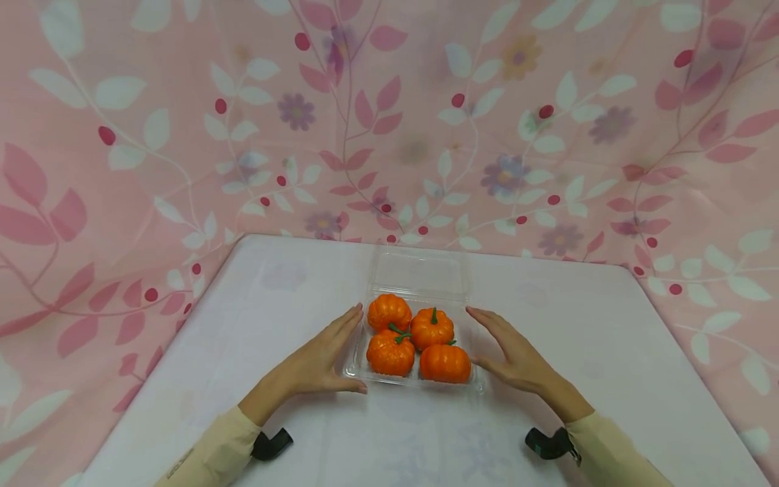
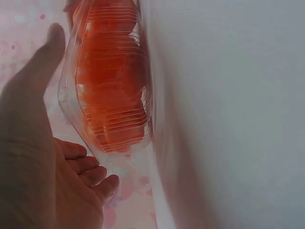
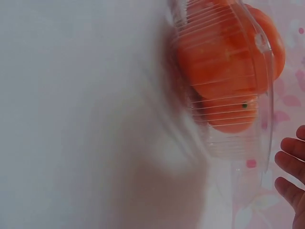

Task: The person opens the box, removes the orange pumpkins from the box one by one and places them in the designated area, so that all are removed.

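Observation:
A clear plastic clamshell box (image 1: 409,384) lies in the middle of the table with its lid (image 1: 420,274) folded back, away from me. Inside sit several small orange pumpkins with green stems, among them a back-left pumpkin (image 1: 389,312) and a front-right pumpkin (image 1: 445,365). My left hand (image 1: 316,362) is at the box's left side, fingers extended, thumb near the front corner. On the other side my right hand (image 1: 517,355) has its fingers spread beside the right rim. In the left wrist view, the ridged box wall (image 2: 114,119) stands between thumb and fingers.
A white cloth covers the table (image 1: 292,270). Behind it and at both sides hangs a pink curtain (image 1: 414,135) with leaves and flowers. Dark wrist devices, one at the left cuff (image 1: 272,444) and one at the right cuff (image 1: 550,443), sit low over the table.

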Demonstrator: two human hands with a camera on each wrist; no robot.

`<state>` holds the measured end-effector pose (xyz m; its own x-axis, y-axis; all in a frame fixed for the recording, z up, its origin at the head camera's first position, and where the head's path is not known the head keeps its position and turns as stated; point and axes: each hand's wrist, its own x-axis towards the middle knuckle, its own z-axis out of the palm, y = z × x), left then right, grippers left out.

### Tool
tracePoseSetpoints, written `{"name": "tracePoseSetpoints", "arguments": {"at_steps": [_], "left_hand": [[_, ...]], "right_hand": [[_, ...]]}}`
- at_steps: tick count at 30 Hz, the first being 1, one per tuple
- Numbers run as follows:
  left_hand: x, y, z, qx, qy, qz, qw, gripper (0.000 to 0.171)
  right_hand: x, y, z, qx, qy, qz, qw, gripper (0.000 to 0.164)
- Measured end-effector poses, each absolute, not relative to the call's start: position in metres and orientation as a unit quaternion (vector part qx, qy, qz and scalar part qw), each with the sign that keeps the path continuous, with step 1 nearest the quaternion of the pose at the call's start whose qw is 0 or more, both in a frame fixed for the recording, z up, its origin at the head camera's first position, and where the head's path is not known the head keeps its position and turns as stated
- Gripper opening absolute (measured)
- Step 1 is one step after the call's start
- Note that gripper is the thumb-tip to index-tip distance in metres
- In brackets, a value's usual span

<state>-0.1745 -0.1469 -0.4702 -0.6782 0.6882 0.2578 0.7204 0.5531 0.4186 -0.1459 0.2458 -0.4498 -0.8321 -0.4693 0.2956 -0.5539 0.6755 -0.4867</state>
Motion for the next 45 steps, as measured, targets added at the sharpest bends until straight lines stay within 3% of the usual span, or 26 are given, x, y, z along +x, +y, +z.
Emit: {"name": "tracePoseSetpoints", "arguments": {"at_steps": [26, 36, 45], "left_hand": [[-0.177, -0.147, -0.475, -0.395, -0.884, -0.247, 0.037, 0.121], [-0.177, -0.147, -0.475, -0.388, -0.889, -0.242, 0.022, 0.121], [-0.177, -0.147, -0.475, -0.392, -0.885, -0.250, 0.025, 0.120]], "right_hand": [[-0.162, 0.226, -0.442, 0.282, -0.923, 0.256, 0.053, 0.079], [-0.154, 0.223, -0.441, 0.290, -0.926, 0.241, 0.024, 0.070], [-0.150, 0.223, -0.442, 0.323, -0.919, 0.221, 0.049, 0.056]]}}
